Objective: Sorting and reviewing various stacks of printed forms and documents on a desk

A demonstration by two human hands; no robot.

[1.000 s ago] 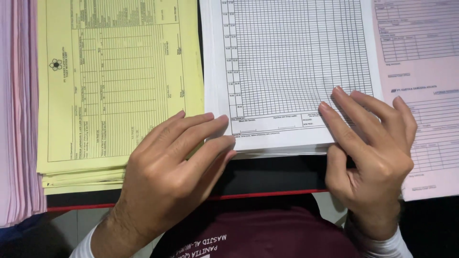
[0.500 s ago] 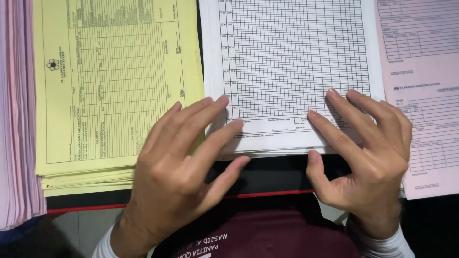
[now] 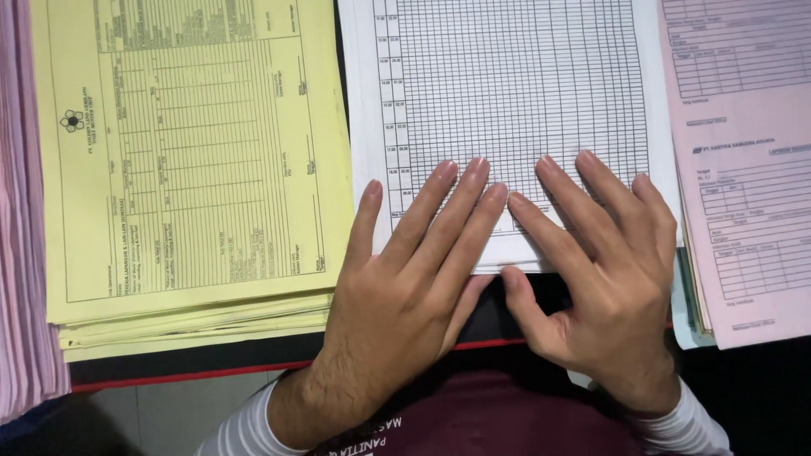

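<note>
- Two bare hands, both laid flat, palms down, on the near end of one paper stack.
- Left hand (image 3: pixel 405 287): fingers straight and slightly spread, gripping nothing; the fingertips (image 3: pixel 446 169) press on the printed grid, and the thumb lies along the stack's left margin. A white ribbed sleeve cuff (image 3: pixel 245 431) covers the wrist.
- Right hand (image 3: pixel 604 287): fingers likewise extended and open, holding nothing; four fingertips rest on the lower rows of the grid, just beside those of the left hand, the two index fingers almost touching. The thumb points inward at the stack's near edge, over the dark table surface.
- White stack of printed grid forms (image 3: pixel 515 93): thick pile of white paper sheets ruled in fine black lines, lying in the middle of the table, between the yellow and pink piles, its near edge under both hands.
- Yellow stack of printed forms (image 3: pixel 186 169): pale yellow sheets, turned sideways, to the left of the white stack and close against it; its lower sheets fan out unevenly at the near edge.
- Pink stack of printed forms (image 3: pixel 743 194): pale pink sheets to the right of the white stack, its top sheet slightly askew.
- Tall pile of pinkish-lilac sheets (image 3: pixel 25 211): at the far left edge, seen mostly edge-on.
- Black table with a red front edge (image 3: pixel 186 367): carries all stacks.
- Maroon shirt (image 3: pixel 507 422): visible below, between the forearms.
</note>
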